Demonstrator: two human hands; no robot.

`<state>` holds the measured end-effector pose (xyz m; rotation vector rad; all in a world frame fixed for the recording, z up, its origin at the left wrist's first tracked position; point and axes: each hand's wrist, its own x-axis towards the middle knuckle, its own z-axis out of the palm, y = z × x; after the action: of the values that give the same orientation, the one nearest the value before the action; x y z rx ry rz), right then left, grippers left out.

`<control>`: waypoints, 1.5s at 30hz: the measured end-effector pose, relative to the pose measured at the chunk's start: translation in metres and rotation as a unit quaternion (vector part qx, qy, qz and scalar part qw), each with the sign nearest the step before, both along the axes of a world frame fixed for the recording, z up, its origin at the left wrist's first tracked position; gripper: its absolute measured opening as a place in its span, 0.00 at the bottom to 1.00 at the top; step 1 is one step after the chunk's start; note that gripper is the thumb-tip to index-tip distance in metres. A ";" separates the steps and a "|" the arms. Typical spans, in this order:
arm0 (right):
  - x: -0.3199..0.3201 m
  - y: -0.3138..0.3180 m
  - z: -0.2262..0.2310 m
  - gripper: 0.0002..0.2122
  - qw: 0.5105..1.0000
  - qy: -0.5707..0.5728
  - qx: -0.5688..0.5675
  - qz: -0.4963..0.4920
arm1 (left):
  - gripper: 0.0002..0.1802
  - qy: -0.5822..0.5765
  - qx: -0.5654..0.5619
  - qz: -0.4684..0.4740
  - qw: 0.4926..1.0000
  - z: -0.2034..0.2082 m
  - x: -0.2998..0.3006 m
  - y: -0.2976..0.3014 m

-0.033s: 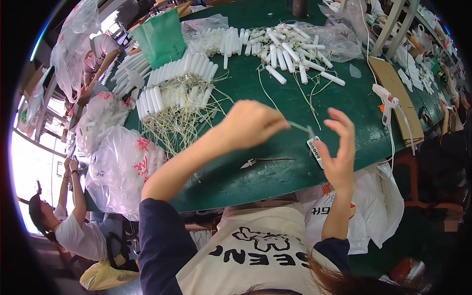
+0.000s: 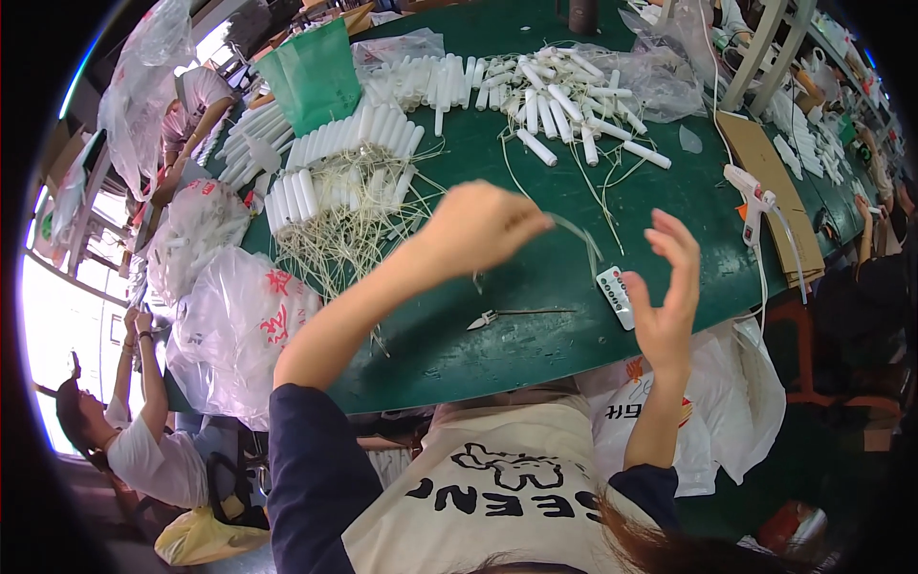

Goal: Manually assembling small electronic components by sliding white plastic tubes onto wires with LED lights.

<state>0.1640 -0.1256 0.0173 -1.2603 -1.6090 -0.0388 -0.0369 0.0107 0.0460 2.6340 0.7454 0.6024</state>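
Observation:
My left hand (image 2: 483,230) is closed above the middle of the green table, its fingertips pinching a thin pale wire (image 2: 579,232). The wire curves out to the right and its end hangs downward. My right hand (image 2: 665,292) is open, thumb and fingers spread apart, with nothing seen in it. Beside its thumb lies a small white remote control (image 2: 615,297) with rows of buttons. Nearer the front edge lies a thin dark stick with a white pointed tip (image 2: 483,320). What my left palm holds, if anything, is hidden.
White tubes with trailing wires lie in rows (image 2: 354,143) at the left and in a pile (image 2: 564,100) at the back. A glue gun (image 2: 753,201) stands by a cardboard sheet (image 2: 770,182) at the right. Plastic bags (image 2: 239,325) crowd the left edge, where a person (image 2: 143,430) sits.
My left hand has moved slightly left, drawing the wire with it. My right hand has shifted a little right, away from the remote control, which shows more fully.

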 end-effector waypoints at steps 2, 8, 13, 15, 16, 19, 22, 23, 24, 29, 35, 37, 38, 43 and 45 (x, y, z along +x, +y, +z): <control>0.014 -0.009 -0.004 0.13 0.996 0.009 0.027 -0.088 | 0.18 0.025 -0.079 0.134 0.988 0.009 0.005 0.031; 0.025 -0.021 -0.010 0.11 0.994 -0.019 -0.070 -0.081 | 0.17 0.004 -0.075 0.316 0.946 -0.027 -0.017 0.160; 0.035 -0.030 -0.014 0.09 0.988 -0.030 -0.113 -0.100 | 0.18 -0.023 -0.078 0.327 0.942 -0.056 -0.021 0.208; 0.039 -0.032 -0.017 0.09 0.987 -0.032 -0.114 -0.109 | 0.19 -0.083 -0.073 0.332 0.937 -0.060 -0.018 0.212; 0.041 -0.033 -0.018 0.08 0.987 -0.034 -0.114 -0.113 | 0.22 -0.073 -0.076 0.328 0.939 -0.062 -0.019 0.215; 0.040 -0.034 -0.018 0.08 0.987 -0.038 -0.115 -0.106 | 0.23 -0.023 -0.075 0.391 0.917 -0.086 -0.033 0.233; 0.041 -0.035 -0.021 0.07 0.986 -0.040 -0.127 -0.096 | 0.23 0.007 -0.033 0.433 0.901 -0.101 -0.035 0.239; 0.043 -0.036 -0.023 0.07 0.986 -0.039 -0.128 -0.098 | 0.23 0.009 -0.034 0.431 0.902 -0.099 -0.032 0.236; 0.044 -0.036 -0.024 0.06 0.986 -0.042 -0.129 -0.096 | 0.23 -0.013 -0.006 0.433 0.901 -0.097 -0.030 0.233; 0.048 -0.036 -0.030 0.05 0.985 -0.037 -0.134 -0.105 | 0.24 -0.007 -0.001 0.403 0.915 -0.064 0.012 0.192; 0.038 -0.035 -0.025 0.05 0.985 -0.050 -0.139 -0.089 | 0.24 0.084 0.024 0.321 0.943 -0.091 0.039 0.177; 0.036 -0.035 -0.026 0.04 0.987 -0.037 -0.137 -0.081 | 0.25 0.115 -0.018 0.341 0.933 -0.099 0.041 0.173; 0.037 -0.037 -0.028 0.04 0.986 -0.037 -0.138 -0.084 | 0.21 0.086 -0.013 0.341 0.936 -0.101 0.044 0.167; 0.041 -0.044 -0.036 0.04 0.982 -0.048 -0.152 -0.099 | 0.12 0.078 -0.021 0.360 0.930 -0.091 0.047 0.153; 0.040 -0.044 -0.036 0.04 0.982 -0.047 -0.154 -0.097 | 0.11 0.062 -0.020 0.362 0.930 -0.085 0.039 0.150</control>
<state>0.2038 -0.1700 -0.0187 -1.6731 -1.6100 0.0303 0.0025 0.1606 -0.0394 2.3176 1.7746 0.5837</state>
